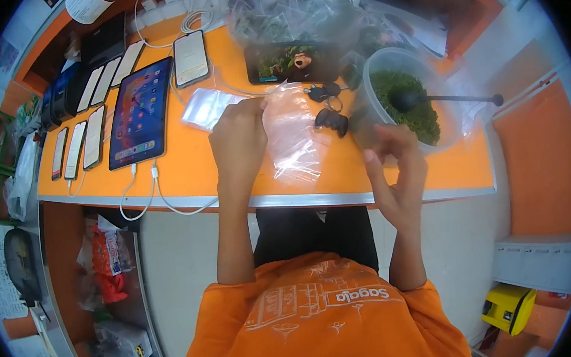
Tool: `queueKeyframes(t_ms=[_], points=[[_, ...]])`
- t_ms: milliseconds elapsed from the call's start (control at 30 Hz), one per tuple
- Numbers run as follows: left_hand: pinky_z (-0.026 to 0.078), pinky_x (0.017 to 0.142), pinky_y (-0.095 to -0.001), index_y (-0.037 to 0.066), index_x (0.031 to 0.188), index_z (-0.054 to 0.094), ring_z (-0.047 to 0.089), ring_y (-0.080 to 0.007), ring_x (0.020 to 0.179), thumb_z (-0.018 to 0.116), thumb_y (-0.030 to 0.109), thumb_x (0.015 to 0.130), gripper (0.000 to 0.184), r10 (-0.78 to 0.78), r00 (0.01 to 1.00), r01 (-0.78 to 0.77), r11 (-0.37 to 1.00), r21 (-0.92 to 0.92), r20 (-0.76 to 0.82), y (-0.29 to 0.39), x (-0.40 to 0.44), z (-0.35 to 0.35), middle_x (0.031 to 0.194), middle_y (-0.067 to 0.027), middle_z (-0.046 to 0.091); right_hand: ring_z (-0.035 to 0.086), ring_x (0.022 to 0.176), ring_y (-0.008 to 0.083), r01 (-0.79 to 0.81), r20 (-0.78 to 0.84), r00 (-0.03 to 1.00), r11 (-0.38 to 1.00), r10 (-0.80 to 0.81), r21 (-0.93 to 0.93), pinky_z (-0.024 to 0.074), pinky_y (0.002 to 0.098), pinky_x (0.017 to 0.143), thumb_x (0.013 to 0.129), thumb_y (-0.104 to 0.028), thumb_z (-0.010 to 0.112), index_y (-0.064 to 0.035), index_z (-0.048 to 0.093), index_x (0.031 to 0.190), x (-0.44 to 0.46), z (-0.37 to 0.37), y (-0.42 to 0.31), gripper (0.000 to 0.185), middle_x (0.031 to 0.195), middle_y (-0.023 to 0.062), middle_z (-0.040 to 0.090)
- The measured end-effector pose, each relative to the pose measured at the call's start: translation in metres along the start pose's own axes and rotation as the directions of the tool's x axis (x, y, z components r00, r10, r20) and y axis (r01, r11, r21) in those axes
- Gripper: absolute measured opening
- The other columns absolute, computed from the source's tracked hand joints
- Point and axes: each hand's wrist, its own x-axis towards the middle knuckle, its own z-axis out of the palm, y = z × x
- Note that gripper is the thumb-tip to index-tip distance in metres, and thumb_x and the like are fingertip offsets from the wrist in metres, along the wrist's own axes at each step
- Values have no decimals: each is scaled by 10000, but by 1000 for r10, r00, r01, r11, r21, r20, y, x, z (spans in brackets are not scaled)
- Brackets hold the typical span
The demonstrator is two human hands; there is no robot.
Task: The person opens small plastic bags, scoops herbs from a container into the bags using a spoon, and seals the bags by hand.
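Note:
My left hand [238, 132] is closed with its back up, gripping the top corner of a clear plastic bag [292, 134] that hangs flat over the orange table [191, 176]. Just left of it lies a stack of clear bags [207, 109]. My right hand [398, 163] is raised at the table's front edge, thumb and fingers curved apart, with nothing between them. Beyond it a round clear tub [376, 91] holds green shredded material [422, 124] and a black long-handled spoon [457, 98]. Keys [324, 93] and a small dark object [331, 122] lie between the bag and the tub.
A tablet [140, 116] and several phones [76, 150] with white cables [157, 188] cover the left side. A phone showing a video [290, 62] stands at the back, before a large pile of filled clear bags [286, 10].

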Motion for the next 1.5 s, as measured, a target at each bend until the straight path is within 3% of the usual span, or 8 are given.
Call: queueKeyframes(t_ms=[133, 233, 333, 567, 667, 767, 900, 1500], points=[[474, 751, -367, 12, 1042, 589, 600, -306, 858, 461, 121, 880, 233, 308, 927, -202, 892, 404, -215, -12, -3, 6, 963, -166, 629, 505, 639, 151, -85, 34, 996, 995, 83, 58, 382, 252, 538, 767, -13, 599, -1, 501, 1046, -8, 11, 4, 296, 866, 110, 534], [467, 783, -324, -14, 1094, 565, 617, -280, 841, 418, 158, 922, 285, 162, 936, -234, 950, -209, -311, -14, -13, -9, 968, -158, 635, 509, 650, 147, -185, 65, 982, 968, 177, 170, 383, 243, 529, 758, -37, 627, -6, 474, 1104, -13, 28, 5, 380, 929, 117, 534], [485, 776, -325, -80, 1093, 521, 624, -240, 874, 362, 247, 955, 389, 56, 998, -24, 744, -667, 26, 0, -38, -45, 991, -189, 620, 543, 675, 133, -376, 217, 922, 878, 322, 296, 421, 234, 555, 747, -101, 667, -22, 414, 1205, -16, 46, 3, 529, 998, 129, 531], [503, 644, -276, -82, 1078, 507, 615, -214, 766, 430, 302, 930, 418, -97, 978, 208, 504, -838, 184, -22, -93, -61, 971, -193, 608, 569, 642, 140, -443, 485, 861, 697, 155, 564, 465, 261, 545, 792, -96, 617, -30, 604, 921, -30, 74, -3, 146, 789, 67, 586], [476, 698, -266, -66, 1027, 528, 578, -192, 814, 563, 198, 869, 309, -283, 936, 49, 694, -718, -210, -10, -95, -58, 978, -166, 591, 561, 594, 172, -334, 426, 900, 780, 96, 530, 462, 273, 530, 784, -81, 616, -16, 618, 776, -27, 77, -13, 65, 702, 69, 572], [444, 713, -274, -42, 952, 548, 523, -176, 770, 675, 119, 763, 279, -63, 731, -206, 929, -308, -680, -16, -98, -57, 928, -125, 565, 533, 546, 208, -272, 362, 929, 813, 82, 514, 432, 299, 496, 742, -74, 644, -16, 581, 718, -31, 80, -19, 88, 666, 75, 538], [429, 678, -258, -20, 867, 560, 506, -171, 692, 718, 29, 654, 270, 69, 995, -100, 837, -538, -77, 7, -108, -66, 796, -93, 555, 526, 539, 235, -118, 308, 951, 895, -22, 430, 421, 318, 493, 720, -83, 644, -37, 546, 720, -34, 79, -21, 108, 635, 63, 508], [451, 594, -222, -42, 783, 562, 581, -133, 633, 584, -82, 666, 125, 70, 956, 183, 620, -763, 286, 14, -110, -51, 709, -92, 585, 489, 496, 178, -354, 612, 790, 786, -40, 507, 376, 318, 483, 713, -84, 677, -31, 497, 688, -34, 44, -25, 190, 554, 45, 444]])
